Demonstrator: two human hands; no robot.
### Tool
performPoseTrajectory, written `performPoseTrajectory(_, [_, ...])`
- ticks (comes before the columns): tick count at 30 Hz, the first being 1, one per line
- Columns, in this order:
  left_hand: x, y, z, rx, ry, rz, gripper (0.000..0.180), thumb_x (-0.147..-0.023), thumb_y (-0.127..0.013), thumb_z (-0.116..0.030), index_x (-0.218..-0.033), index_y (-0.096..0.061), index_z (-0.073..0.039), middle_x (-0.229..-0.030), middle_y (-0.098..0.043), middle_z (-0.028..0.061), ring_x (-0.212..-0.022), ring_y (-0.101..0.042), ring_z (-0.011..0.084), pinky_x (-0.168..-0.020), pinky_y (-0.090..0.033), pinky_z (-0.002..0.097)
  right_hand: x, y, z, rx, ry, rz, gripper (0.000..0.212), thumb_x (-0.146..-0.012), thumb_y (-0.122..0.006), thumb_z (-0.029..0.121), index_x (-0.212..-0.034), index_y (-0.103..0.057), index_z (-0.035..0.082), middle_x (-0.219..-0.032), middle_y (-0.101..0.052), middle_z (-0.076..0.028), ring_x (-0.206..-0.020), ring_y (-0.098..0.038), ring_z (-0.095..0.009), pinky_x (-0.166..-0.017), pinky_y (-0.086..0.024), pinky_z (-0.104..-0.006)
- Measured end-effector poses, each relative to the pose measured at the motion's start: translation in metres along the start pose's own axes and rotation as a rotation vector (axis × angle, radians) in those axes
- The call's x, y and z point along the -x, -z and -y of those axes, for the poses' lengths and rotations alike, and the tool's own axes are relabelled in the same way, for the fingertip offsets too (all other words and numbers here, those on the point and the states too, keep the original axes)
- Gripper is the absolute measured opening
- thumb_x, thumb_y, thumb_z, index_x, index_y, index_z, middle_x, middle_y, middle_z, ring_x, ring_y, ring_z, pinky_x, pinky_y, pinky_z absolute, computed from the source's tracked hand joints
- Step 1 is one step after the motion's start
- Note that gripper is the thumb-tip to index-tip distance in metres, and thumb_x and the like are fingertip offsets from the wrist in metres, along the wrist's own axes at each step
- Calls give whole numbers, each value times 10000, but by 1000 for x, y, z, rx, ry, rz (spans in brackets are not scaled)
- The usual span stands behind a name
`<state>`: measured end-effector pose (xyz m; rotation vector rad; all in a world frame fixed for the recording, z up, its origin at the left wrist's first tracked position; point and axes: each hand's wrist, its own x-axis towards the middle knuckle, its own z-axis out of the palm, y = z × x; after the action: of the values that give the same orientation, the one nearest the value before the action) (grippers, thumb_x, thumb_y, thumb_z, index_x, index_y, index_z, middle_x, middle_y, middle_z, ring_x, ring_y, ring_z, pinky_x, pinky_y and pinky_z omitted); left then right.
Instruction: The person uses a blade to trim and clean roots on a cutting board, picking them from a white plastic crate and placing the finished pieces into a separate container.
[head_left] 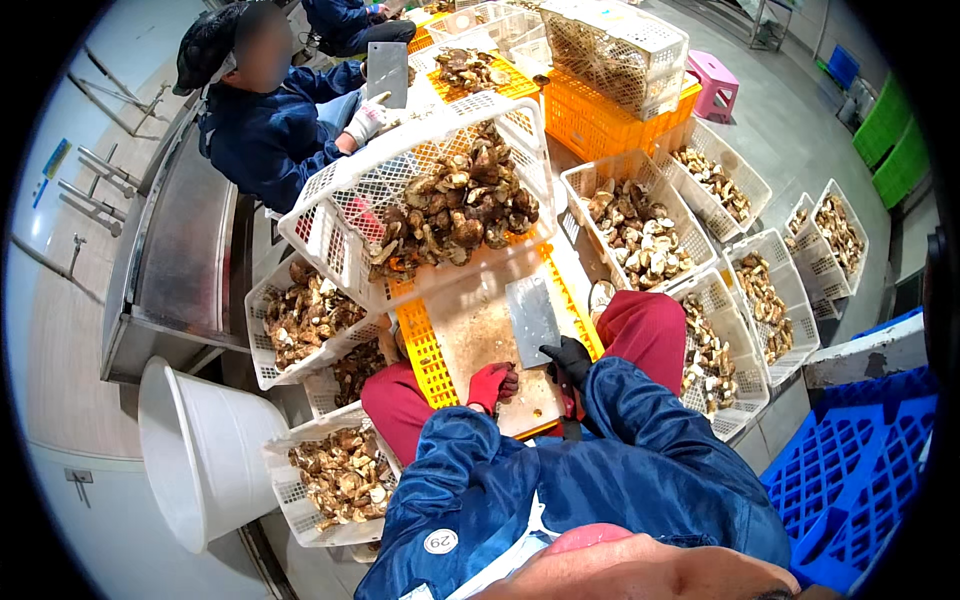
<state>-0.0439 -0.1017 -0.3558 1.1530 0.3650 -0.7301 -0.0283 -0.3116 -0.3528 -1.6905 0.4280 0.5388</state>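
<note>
My right hand (570,361), in a black glove, grips the handle of a cleaver (533,322). Its broad grey blade lies over a pale cutting board (470,325), which rests on a yellow plastic crate (428,350) between my knees. At the board's near edge is my left hand (493,385) in a red glove with dark fingertips. Its fingers are curled, and what they may hold is hidden. Just beyond the board a white basket (335,215) tips toward me, with a pile of brown mushrooms (465,205) in it. Small scraps dot the board.
White baskets of mushrooms stand on my left (340,475) and right (640,235). A white tub (225,440) is at left, a blue pallet (840,470) at right. Across from me a co-worker (270,130) in white gloves holds a cleaver (387,75). Behind are orange crates (600,115) and a pink stool (712,85).
</note>
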Motion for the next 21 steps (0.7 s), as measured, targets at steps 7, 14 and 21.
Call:
performPoseTrajectory(7, [10, -8, -3, -12, 13, -90, 294, -839, -474, -177, -1065, -492, 10, -692, -529, 71, -497, -452, 133, -418, -369, 249, 8, -3, 7, -67, -10, 5, 249, -777, -607, 216, -936, -541, 36, -573, -554, -104, -429, -539, -207, -379, -436, -338])
performPoseTrajectory(14, [-5, 2, 3, 37, 15, 46, 286, -851, -480, -189, -1059, -504, 6, -704, -549, 71, -508, -493, 135, -428, -389, 224, -3, 2, -3, -37, -2, 1, 276, -776, -604, 256, -929, -545, 34, -581, -576, -106, -433, -553, -203, -400, -446, -325])
performPoseTrajectory(21, [-2, 8, 2, 40, 54, 44, 301, -849, -479, -202, -1087, -493, -18, -719, -550, 48, -521, -493, 127, -430, -399, 246, 8, -1, 11, -70, -12, 21, 273, -779, -607, 240, -927, -526, 25, -566, -566, -118, -419, -550, -216, -375, -441, -335])
